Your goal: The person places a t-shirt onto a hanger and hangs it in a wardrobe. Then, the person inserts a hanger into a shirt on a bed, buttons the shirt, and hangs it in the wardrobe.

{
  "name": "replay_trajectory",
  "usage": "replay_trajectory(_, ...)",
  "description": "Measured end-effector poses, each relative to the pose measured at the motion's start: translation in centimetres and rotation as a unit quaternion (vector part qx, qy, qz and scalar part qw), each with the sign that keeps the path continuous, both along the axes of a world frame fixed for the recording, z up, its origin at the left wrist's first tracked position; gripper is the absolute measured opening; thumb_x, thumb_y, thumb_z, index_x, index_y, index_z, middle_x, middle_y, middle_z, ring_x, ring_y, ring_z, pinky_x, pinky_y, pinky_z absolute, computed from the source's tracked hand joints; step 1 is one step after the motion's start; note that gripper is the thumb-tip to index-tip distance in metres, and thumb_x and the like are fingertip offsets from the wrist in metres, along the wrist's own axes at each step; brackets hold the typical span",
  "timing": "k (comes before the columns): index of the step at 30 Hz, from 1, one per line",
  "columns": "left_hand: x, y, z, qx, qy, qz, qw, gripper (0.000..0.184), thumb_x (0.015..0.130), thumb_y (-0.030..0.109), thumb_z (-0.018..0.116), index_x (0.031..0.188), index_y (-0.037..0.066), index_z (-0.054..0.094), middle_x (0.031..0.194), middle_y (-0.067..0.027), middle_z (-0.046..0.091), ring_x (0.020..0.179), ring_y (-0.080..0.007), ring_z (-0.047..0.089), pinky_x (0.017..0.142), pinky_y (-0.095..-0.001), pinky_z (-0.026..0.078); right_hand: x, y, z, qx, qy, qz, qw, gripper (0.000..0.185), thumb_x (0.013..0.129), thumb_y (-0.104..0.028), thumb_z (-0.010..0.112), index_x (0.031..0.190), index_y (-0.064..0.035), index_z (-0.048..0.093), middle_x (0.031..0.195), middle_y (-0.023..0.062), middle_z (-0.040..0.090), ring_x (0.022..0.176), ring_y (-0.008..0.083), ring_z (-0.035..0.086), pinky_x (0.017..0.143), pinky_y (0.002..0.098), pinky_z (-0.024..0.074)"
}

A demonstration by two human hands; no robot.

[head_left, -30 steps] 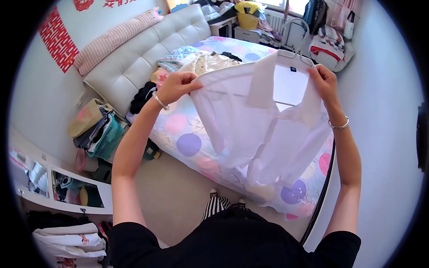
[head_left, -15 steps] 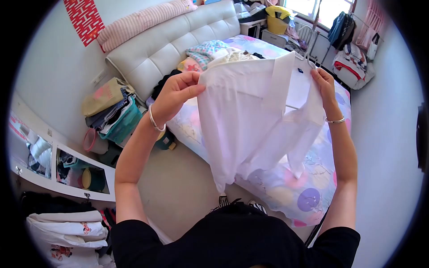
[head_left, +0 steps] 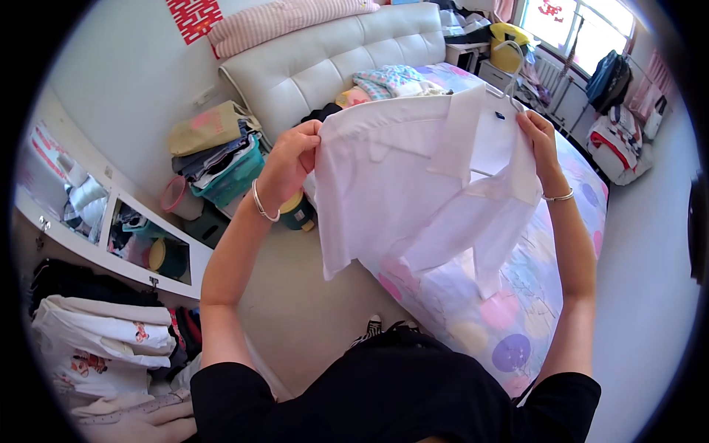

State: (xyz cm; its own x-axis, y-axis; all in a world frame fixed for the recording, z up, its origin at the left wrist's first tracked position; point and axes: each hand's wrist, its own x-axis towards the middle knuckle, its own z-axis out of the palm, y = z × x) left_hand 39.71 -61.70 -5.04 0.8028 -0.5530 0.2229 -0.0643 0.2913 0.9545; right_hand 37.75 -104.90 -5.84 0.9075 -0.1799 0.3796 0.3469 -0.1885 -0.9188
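Observation:
A white collared shirt (head_left: 399,177) hangs on a white clothes hanger (head_left: 509,63), whose hook rises above the collar. Inside the thin cloth the hanger's outline shows faintly. My left hand (head_left: 292,155) pinches the shirt at its left shoulder, thumb and fingers closed on the fabric. At the other side of the collar, my right hand (head_left: 539,140) is closed on the shirt near its right shoulder; whether it also grips the hanger there cannot be made out. The shirt is held up in the air over the edge of the bed (head_left: 509,317).
A teal basket (head_left: 233,177) piled with folded clothes stands by the headboard (head_left: 332,59). White clothes (head_left: 111,332) hang at the lower left beside a mirrored door (head_left: 155,240). Folded bedding (head_left: 388,81) lies on the bed. More garments (head_left: 609,77) hang near the window.
The head view has turned slightly, shifting the room rightward. My left hand has drawn the shirt's shoulder outward a little, and the cloth hangs smoother and wider. Both hands keep their hold.

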Motion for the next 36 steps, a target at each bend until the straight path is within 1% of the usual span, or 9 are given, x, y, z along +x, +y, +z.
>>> replay_trajectory(4,-0.7,-0.8,-0.8,-0.006,-0.003,0.113,0.994,0.029,0.091,0.029,0.038,0.090,0.005,0.056,0.079,0.0005,0.056,0.067,-0.0033,0.048,0.062,-0.0153,0.037,1.6,0.5,0.3,0.018,0.012,0.041,0.999,0.019,0.087,-0.023,0.058,0.076,-0.0074,0.059,0.065,-0.0055,0.053,0.055,-0.0001,0.044,0.050,0.0152,0.0332)
replay_trajectory(6,-1.7,-1.3,-0.9,-0.038,0.009,0.122,0.992,0.026,0.092,0.028,0.046,0.090,0.004,0.055,0.078,0.0007,0.056,0.068,-0.0036,0.050,0.061,-0.0168,0.040,2.2,1.0,0.4,0.022,0.010,0.062,0.998,0.019,0.087,-0.023,0.058,0.077,-0.0072,0.060,0.065,-0.0055,0.054,0.055,0.0000,0.044,0.050,0.0152,0.0333)
replay_trajectory(8,-3.6,-2.7,0.1,0.057,-0.060,0.212,0.974,0.021,0.087,0.021,0.058,0.093,0.001,0.056,0.082,0.0000,0.059,0.071,-0.0043,0.053,0.062,-0.0194,0.044,2.6,1.4,0.5,0.027,0.009,0.080,0.996,0.019,0.087,-0.023,0.058,0.077,-0.0070,0.060,0.065,-0.0056,0.054,0.055,0.0000,0.045,0.050,0.0152,0.0334)
replay_trajectory(9,-4.1,-3.1,0.3,0.052,-0.066,0.199,0.976,0.023,0.082,0.014,0.066,0.096,-0.002,0.058,0.086,-0.0025,0.062,0.076,-0.0060,0.056,0.066,-0.0217,0.047,2.7,1.3,0.4,0.023,0.013,0.089,0.996,0.019,0.086,-0.023,0.058,0.077,-0.0070,0.060,0.065,-0.0058,0.054,0.055,-0.0001,0.045,0.050,0.0151,0.0334)
replay_trajectory(16,-6.0,-2.5,0.3,0.132,-0.069,0.208,0.967,0.026,0.082,0.017,0.066,0.097,-0.003,0.061,0.090,-0.0058,0.064,0.078,-0.0079,0.058,0.069,-0.0229,0.047,5.1,0.4,-1.5,0.028,0.016,0.110,0.993,0.020,0.086,-0.024,0.060,0.073,-0.0082,0.059,0.064,-0.0074,0.052,0.055,-0.0007,0.043,0.050,0.0154,0.0330)
replay_trajectory(24,-8.4,-2.8,0.8,0.052,-0.009,0.082,0.995,0.034,0.084,0.020,0.063,0.110,-0.001,0.057,0.099,-0.0041,0.062,0.085,-0.0085,0.058,0.073,-0.0227,0.046,6.6,0.9,-3.9,0.062,0.041,0.138,0.988,0.019,0.085,-0.023,0.060,0.072,-0.0101,0.058,0.064,-0.0083,0.051,0.056,-0.0009,0.043,0.051,0.0152,0.0328)
replay_trajectory(31,-9.5,-1.5,0.7,0.039,-0.003,0.140,0.989,0.035,0.086,0.023,0.060,0.113,0.001,0.055,0.103,-0.0044,0.060,0.090,-0.0093,0.057,0.079,-0.0239,0.044,5.2,2.9,-3.1,0.119,0.080,0.173,0.974,0.018,0.085,-0.022,0.060,0.071,-0.0100,0.058,0.065,-0.0076,0.052,0.054,-0.0006,0.043,0.050,0.0152,0.0321)
replay_trajectory(34,-8.5,-0.7,1.3,0.006,-0.061,0.275,0.959,0.038,0.086,0.024,0.060,0.115,0.001,0.053,0.106,-0.0057,0.060,0.092,-0.0119,0.057,0.084,-0.0261,0.043,4.7,3.2,-2.4,0.061,0.054,0.207,0.975,0.018,0.085,-0.024,0.057,0.077,-0.0082,0.059,0.065,-0.0064,0.051,0.056,0.0012,0.045,0.050,0.0165,0.0341)
replay_trajectory(36,-7.9,-0.8,2.3,0.210,-0.380,0.454,0.778,0.047,0.084,0.029,0.062,0.118,-0.001,0.050,0.110,-0.0091,0.058,0.094,-0.0157,0.058,0.087,-0.0277,0.043,4.1,4.9,-1.3,0.002,0.031,0.190,0.981,0.019,0.085,-0.024,0.058,0.074,-0.0078,0.058,0.064,-0.0066,0.050,0.055,0.0011,0.043,0.049,0.0171,0.0322)
